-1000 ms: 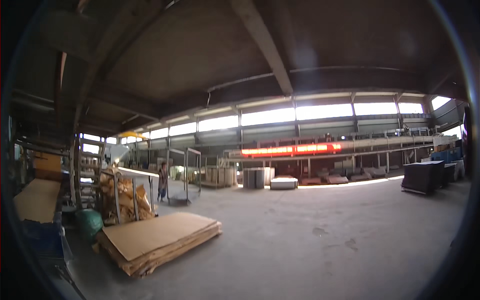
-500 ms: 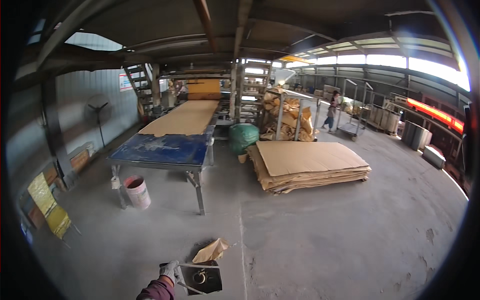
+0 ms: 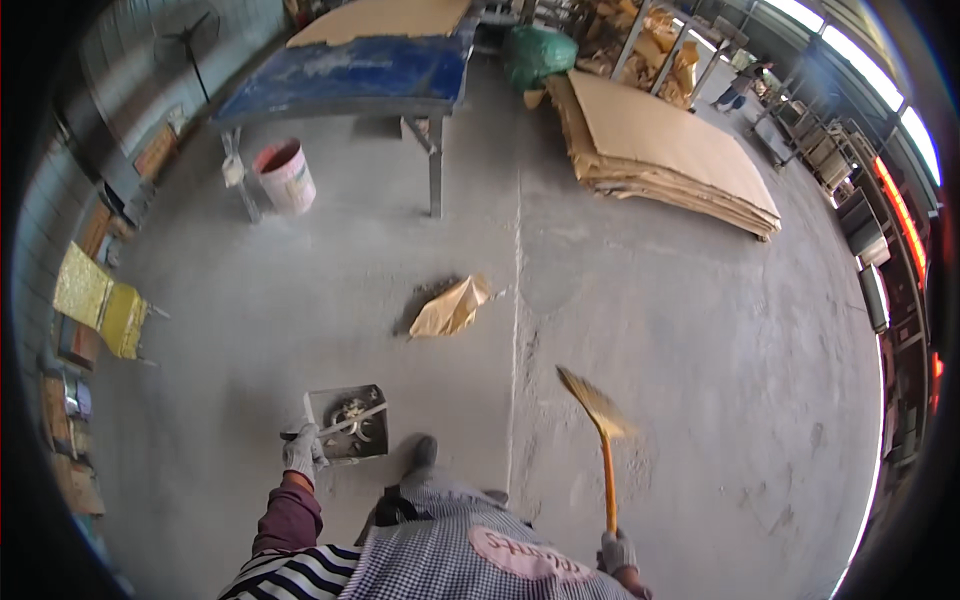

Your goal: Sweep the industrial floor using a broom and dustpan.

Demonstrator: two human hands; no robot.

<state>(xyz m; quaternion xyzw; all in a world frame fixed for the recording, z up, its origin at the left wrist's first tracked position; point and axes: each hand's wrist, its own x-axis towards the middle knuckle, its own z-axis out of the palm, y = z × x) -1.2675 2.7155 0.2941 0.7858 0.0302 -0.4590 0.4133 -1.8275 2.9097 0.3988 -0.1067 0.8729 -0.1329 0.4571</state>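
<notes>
My left hand [image 3: 301,452], in a grey work glove, is closed around the handle of a dark, box-shaped dustpan [image 3: 372,400]. Loose debris and a pale ring-shaped piece lie inside the pan, which hangs at the left of my body. In my right glove [image 3: 618,552] is the orange handle of a broom [image 3: 609,475]. Its yellowish bristles point forward and left, low over the floor or touching it; I cannot tell which. Ahead of both tools, a crumpled sheet of brown paper [image 3: 452,306] lies on the concrete, apart from them.
A blue-topped table [image 3: 350,80] stands ahead left, with a pinkish bucket [image 3: 286,180] near its leg. Ahead right is a stack of brown sheets [image 3: 670,150], beside a green sack [image 3: 538,57]. A yellow chair [image 3: 100,298] stands far left. Another person [image 3: 742,86] is in the distance.
My view has tilted down, bringing my body, right hand and broom into sight. The dustpan, still in my left hand, now appears further left and higher in the picture.
</notes>
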